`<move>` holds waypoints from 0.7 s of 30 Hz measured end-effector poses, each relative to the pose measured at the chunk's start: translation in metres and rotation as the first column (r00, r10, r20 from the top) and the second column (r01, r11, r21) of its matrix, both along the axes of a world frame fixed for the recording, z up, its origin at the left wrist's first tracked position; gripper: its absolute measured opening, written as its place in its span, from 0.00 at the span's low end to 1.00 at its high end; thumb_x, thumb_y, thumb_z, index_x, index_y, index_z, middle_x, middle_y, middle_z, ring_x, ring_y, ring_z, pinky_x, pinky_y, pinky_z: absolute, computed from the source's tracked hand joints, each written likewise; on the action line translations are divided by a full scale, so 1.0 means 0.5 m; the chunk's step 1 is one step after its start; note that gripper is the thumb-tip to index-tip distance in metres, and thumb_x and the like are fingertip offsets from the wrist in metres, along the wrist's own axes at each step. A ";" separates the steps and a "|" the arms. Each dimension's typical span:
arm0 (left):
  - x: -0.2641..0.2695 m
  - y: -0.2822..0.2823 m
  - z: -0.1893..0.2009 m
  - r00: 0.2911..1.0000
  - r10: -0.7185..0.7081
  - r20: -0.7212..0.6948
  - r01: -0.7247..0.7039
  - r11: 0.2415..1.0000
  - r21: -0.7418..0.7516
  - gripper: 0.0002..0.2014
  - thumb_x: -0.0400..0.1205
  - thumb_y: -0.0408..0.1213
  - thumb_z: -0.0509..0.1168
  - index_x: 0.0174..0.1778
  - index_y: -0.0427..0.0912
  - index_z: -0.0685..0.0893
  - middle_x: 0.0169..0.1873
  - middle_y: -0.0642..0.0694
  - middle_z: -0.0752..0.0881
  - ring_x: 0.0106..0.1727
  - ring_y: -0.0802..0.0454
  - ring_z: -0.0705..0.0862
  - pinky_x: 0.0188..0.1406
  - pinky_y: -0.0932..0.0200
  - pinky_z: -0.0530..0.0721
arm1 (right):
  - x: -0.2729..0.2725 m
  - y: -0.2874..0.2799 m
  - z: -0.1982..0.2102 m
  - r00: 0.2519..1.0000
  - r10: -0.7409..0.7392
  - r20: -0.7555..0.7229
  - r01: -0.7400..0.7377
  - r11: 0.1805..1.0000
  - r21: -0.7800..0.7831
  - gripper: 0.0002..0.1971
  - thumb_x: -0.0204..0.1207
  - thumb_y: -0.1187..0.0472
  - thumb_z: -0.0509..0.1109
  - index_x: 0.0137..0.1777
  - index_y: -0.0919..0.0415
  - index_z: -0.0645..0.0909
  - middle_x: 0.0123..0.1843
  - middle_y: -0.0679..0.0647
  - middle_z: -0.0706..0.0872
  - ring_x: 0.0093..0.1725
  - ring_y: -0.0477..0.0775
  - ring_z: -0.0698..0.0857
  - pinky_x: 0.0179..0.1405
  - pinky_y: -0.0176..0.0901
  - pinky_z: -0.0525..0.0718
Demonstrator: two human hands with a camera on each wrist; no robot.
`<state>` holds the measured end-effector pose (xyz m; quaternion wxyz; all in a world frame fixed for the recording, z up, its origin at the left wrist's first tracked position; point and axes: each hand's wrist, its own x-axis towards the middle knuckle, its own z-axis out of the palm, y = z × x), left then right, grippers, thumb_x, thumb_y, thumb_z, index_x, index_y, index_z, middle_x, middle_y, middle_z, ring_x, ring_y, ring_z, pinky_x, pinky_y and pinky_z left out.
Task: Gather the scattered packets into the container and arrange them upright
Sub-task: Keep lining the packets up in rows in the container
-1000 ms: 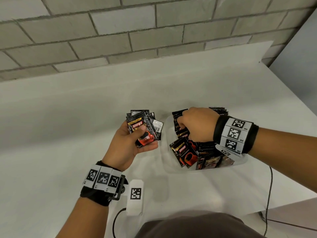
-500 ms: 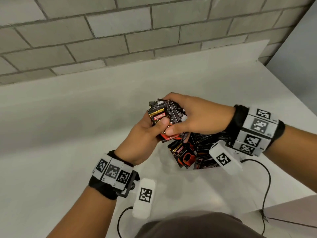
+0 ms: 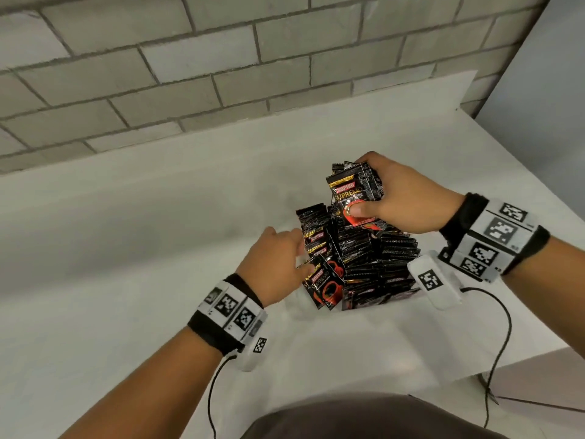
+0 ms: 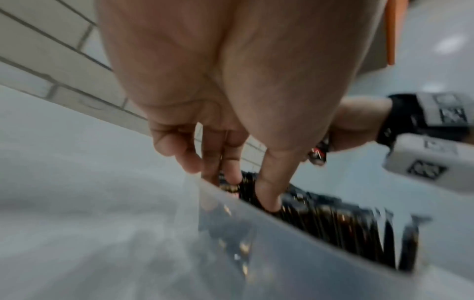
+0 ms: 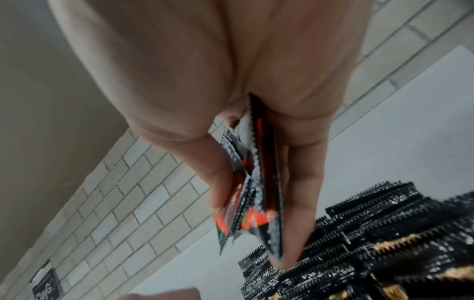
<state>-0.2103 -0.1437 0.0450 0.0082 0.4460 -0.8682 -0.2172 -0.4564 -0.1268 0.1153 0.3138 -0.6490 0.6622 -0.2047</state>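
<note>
Right hand (image 3: 408, 201) up over the tub (image 4: 295, 243), gripping a stack (image 3: 354, 198) of packets flat between thumb and fingers, thumb pressed on the red print of the front one. Held face-on and edges roughly squared, probably so the whole stack can drop into a gap as one block instead of fanning out. In the right wrist view, serrated edges bunched together between thumb and fingers (image 5: 302, 194), fingertips already down near the packets (image 5: 384, 233) below.

Left hand (image 3: 275, 264) at the tub's left side, gripping nothing, fingers (image 4: 266, 194) reaching loosely down onto the tops of the packets nearest the wall; likely parting or bracing that row to open room for the stack. Blur in the left wrist view, so exact contact hard to judge.

Packets small, black, glossy foil, with gold and red lettering and zigzag-cut ends. Most already in the tub, standing on edge in tight rows; a few at the front left leaning outward, faces showing. Tub clear-walled, resting on the white table (image 3: 126, 248). No loose packets seen on the table.
</note>
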 end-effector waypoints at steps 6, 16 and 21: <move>-0.022 0.008 -0.052 0.992 0.008 0.126 -0.006 1.000 -0.013 0.18 0.77 0.53 0.78 0.53 0.51 0.78 0.44 0.48 0.82 0.54 0.50 0.75 0.38 0.56 0.75 | -0.008 -0.006 -0.005 0.999 -0.003 0.040 0.004 0.999 -0.037 0.29 0.74 0.56 0.81 0.70 0.51 0.70 0.53 0.46 0.87 0.50 0.46 0.87 0.50 0.46 0.86; -0.061 -0.037 -0.022 0.999 0.032 -0.002 -0.032 0.997 -0.066 0.16 0.76 0.37 0.80 0.52 0.46 0.79 0.44 0.47 0.84 0.49 0.47 0.79 0.40 0.56 0.72 | -0.024 -0.003 -0.017 0.997 -0.023 0.071 0.027 0.998 -0.058 0.30 0.74 0.57 0.80 0.71 0.53 0.68 0.51 0.39 0.84 0.48 0.35 0.84 0.36 0.20 0.76; -0.076 -0.038 -0.026 1.000 -0.018 0.009 0.018 0.999 -0.039 0.16 0.77 0.33 0.78 0.54 0.44 0.77 0.38 0.54 0.78 0.41 0.50 0.78 0.34 0.59 0.69 | -0.038 0.002 -0.016 0.995 -0.040 0.086 0.046 0.997 -0.062 0.31 0.74 0.57 0.80 0.73 0.53 0.68 0.54 0.43 0.86 0.49 0.37 0.85 0.40 0.29 0.77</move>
